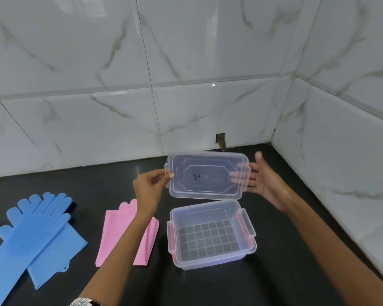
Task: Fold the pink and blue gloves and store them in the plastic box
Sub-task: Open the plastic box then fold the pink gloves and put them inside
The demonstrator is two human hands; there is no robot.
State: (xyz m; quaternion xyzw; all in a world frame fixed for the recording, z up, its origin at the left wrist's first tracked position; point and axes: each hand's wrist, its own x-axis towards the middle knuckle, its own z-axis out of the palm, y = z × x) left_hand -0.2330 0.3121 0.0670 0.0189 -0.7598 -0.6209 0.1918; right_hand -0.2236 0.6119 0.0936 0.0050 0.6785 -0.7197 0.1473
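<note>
**Lid held above open box, gloves on table**

Marble-pattern wall tiles [186, 51] enclose a corner on two sides; a small broken hole [221, 141] sits at the base of the back wall. Below lies a black table [97, 177].

Box [211, 234]: clear plastic, upright on the table, open, nothing inside. A grid pattern shows through its floor. Red-tinted latches hang on its short sides.

Lid [206, 176]: clear, held in the air above and behind the box, tilted toward the camera. A small dark mark is visible near its centre; it cannot be read.

Left hand [149, 186]: pinches the left edge of the lid between thumb and curled fingers.

Right hand [261, 180]: open, fingers straight, laid along the right edge of the lid. The fingertips show through the plastic and appear to support the lid from behind; contact is not fully clear.

Pink gloves [125, 233]: flat on the table just left of the box, partly hidden by the left forearm.

Blue gloves [35, 235]: flat and unfolded on the table, far left, one overlapping the other, well apart from the box.
</note>
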